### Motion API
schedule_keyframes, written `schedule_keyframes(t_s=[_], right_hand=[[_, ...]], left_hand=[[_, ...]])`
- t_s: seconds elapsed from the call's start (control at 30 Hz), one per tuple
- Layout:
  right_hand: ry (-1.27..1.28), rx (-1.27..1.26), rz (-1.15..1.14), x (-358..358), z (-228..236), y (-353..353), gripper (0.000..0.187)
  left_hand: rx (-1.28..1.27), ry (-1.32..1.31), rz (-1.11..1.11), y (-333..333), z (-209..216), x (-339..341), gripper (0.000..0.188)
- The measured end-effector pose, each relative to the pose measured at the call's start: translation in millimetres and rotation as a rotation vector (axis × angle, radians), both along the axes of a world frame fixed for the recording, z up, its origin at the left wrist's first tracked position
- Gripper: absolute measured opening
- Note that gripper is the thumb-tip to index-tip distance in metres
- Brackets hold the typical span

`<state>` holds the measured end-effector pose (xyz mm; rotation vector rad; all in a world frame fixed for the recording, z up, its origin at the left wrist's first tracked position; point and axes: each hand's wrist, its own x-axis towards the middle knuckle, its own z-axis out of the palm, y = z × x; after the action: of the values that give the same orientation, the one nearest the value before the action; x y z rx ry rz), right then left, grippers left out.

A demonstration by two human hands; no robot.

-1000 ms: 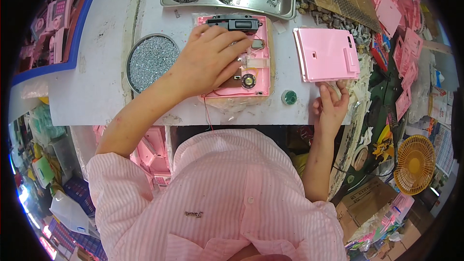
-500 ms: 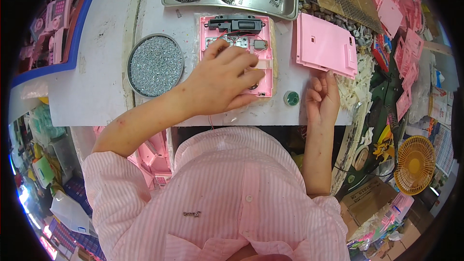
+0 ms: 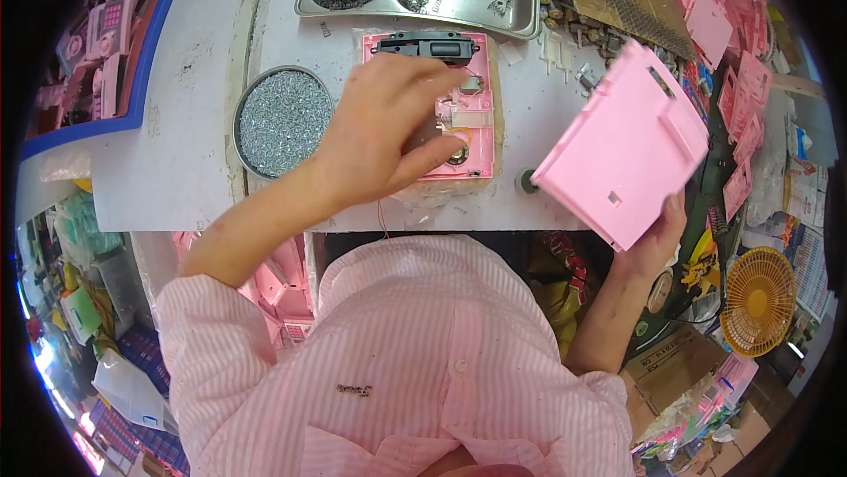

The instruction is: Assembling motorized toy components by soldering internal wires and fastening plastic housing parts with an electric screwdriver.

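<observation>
While screws dish point(image 3: 282, 120) sits beside, left hand point(image 3: 384, 128) covers pink casing point(image 3: 468, 111).

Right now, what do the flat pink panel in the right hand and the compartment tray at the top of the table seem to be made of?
The flat pink panel looks like moulded plastic: even matte colour, with moulded slots and ribs. The compartment tray appears to be stainless steel: grey, shiny, with a rolled rim and reflections.

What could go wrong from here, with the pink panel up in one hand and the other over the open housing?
1. The right hand grips the tilted pink panel only at its lower edge; it may slip.
2. The left hand covers the open pink housing and could nudge its loose parts.
3. The round screw tin sits near the left forearm; a sweep could spill it.
</observation>
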<state>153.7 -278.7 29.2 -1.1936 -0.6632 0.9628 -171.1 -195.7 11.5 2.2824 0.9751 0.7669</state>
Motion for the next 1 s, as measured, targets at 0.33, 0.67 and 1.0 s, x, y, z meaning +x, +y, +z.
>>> schedule_keyframes(t_s=[0.33,0.67,1.0], right_hand=[[-0.54,-0.136,0.5,-79.4,0.7,47.9,0.057],[-1.316,0.094,0.624,-98.5,-34.8,62.8,0.032],[-1.695,0.037,0.901,-114.0,-1.0,64.8,0.045]], left_hand=[[-0.5,-0.353,0.322,-25.2,16.3,-5.5,0.064],[-0.352,-0.173,0.442,-34.6,-12.8,-24.8,0.062],[-0.3,0.009,0.609,-67.8,-18.8,-27.3,0.045]])
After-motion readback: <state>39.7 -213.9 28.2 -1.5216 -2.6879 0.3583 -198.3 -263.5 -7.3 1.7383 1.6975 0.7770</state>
